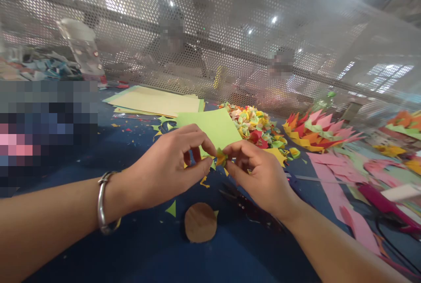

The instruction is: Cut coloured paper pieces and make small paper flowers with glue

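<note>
My left hand (171, 164) and my right hand (259, 171) meet above the dark blue table (138, 248), both pinching a small folded paper piece (220, 157) in yellow, orange and green between thumbs and fingertips. A silver bangle (104, 204) sits on my left wrist. Directly behind the hands lies a light green paper sheet (213, 126). Under my right hand lie black scissors (245, 206), partly hidden by the wrist. A round brown cardboard disc (200, 222) lies flat on the table just below the hands.
A heap of small folded paper pieces (256, 127) lies behind my right hand. Spiky cut paper strips (315, 132) and pink paper strips (338, 186) are at the right. Pale yellow sheets (154, 101) lie at the back, a perforated screen (210, 33) beyond. Paper scraps litter the table.
</note>
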### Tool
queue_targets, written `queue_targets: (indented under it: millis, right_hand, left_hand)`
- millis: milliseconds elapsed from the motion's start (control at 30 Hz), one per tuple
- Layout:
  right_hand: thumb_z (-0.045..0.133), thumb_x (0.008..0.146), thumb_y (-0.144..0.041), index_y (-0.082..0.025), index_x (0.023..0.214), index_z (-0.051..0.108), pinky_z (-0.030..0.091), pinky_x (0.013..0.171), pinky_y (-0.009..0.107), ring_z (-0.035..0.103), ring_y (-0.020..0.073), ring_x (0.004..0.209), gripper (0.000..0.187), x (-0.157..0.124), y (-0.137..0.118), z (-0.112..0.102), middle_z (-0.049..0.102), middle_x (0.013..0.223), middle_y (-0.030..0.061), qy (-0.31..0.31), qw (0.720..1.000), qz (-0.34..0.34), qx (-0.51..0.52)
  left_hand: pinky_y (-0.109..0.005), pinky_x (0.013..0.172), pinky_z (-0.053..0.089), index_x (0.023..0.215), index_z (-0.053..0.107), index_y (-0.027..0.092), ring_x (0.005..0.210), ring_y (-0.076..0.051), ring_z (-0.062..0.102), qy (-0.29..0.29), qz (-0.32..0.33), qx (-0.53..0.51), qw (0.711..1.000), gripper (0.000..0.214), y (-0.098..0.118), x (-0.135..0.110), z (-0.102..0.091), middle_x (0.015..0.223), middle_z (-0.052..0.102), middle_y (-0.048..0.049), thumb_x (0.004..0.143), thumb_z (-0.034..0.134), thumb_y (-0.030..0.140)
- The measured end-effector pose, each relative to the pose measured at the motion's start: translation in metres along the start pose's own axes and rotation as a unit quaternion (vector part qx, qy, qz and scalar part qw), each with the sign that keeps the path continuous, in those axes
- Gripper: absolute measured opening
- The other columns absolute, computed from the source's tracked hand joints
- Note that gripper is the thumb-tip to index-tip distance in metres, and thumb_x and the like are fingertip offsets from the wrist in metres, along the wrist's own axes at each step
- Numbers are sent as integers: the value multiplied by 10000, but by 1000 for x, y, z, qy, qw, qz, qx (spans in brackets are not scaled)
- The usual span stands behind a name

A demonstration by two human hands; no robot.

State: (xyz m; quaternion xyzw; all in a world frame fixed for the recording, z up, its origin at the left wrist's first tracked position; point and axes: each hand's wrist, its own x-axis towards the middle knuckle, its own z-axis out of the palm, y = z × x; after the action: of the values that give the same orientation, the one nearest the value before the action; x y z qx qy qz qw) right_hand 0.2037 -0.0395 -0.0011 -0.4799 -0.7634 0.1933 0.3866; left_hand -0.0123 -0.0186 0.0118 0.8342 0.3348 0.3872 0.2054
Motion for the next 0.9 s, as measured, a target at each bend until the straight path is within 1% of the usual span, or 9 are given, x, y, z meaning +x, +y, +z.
queue_targets:
  millis: [67,200,333,467,600,733,900]
  right_hand:
    - [652,888,-221,-215,968,662,404,505,233,487,105,526,80,0,0,1,539,624,-65,0,1000,-6,-5]
    - [654,886,-203,-219,966,666,393,497,225,477,99,520,83,-2,0,1,537,630,-67,-2,1000,-6,-1]
    - [656,886,-205,-216,963,666,383,495,228,468,101,521,79,-3,-1,0,538,628,-63,-3,1000,-2,-1]
    - [664,880,-215,-212,945,665,373,490,233,455,103,508,65,-2,-2,0,521,601,-68,0,1000,-4,1]
    - [658,882,-230,-210,944,663,368,476,234,448,102,496,66,-2,-3,1,519,600,-66,-2,1000,0,12]
    - [650,882,-211,-212,949,663,381,488,231,463,101,503,69,-2,-2,1,538,611,-63,-5,1000,-8,15]
    - [653,876,-210,-210,939,665,362,475,231,439,98,490,63,-2,-3,1,521,597,-67,-2,1000,-9,15]
  left_hand:
    - [-224,604,518,883,681,198,663,-97,644,-15,-10,-6,1000,53,-1,0,2,888,639,10,837,664,219]
    - [-228,617,546,879,646,198,666,-102,670,-35,-36,-42,998,85,-3,0,7,884,649,17,836,689,257]
    - [-226,629,560,869,651,195,686,-116,686,-34,-56,-62,996,69,-4,1,9,839,673,19,833,686,242]
    - [-217,667,561,867,681,186,728,-118,697,-23,-43,-48,998,59,-5,4,8,852,696,12,818,696,215]
    - [-202,657,554,844,696,184,706,-108,692,-18,-35,-54,998,39,-5,4,7,823,695,13,839,676,218]
    - [-211,663,558,839,701,193,692,-113,691,-21,-40,-61,997,45,-6,2,7,796,708,16,843,675,230]
    - [-235,704,573,870,706,194,765,-139,713,-27,-32,-57,997,83,-8,3,6,859,728,-1,820,715,260]
